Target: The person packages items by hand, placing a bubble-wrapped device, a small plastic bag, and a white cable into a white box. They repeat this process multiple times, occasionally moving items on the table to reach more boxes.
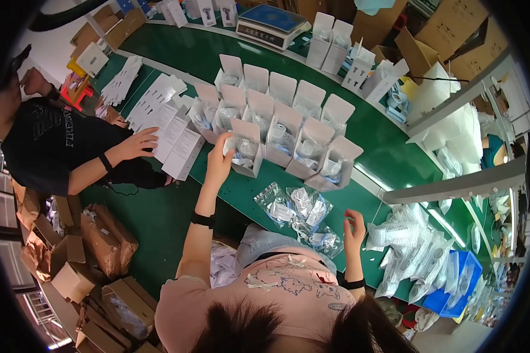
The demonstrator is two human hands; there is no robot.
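My left hand [219, 154] grips the left side of an open white box [245, 152], the nearest of a cluster on the green table. Clear plastic-wrapped contents show inside it. Behind and to its right stand several more open white boxes [284, 130] with lids raised and bagged items inside. My right hand [353, 228] hovers near the table's front edge, empty, its fingers loosely bent and apart. Between my hands and nearer to me lie small clear bags [302, 203] with white cables and adapters. The closest thing on the right hand's far side is a heap of bubble-wrapped items [407, 235].
At the left, a co-worker's hand [136, 144] rests by closed white boxes [179, 146]. A blue bin [457, 288] sits at the right. A weighing scale [272, 26] stands at the back, and a grey metal post [453, 187] crosses the right side. Cardboard cartons [70, 276] fill the lower left.
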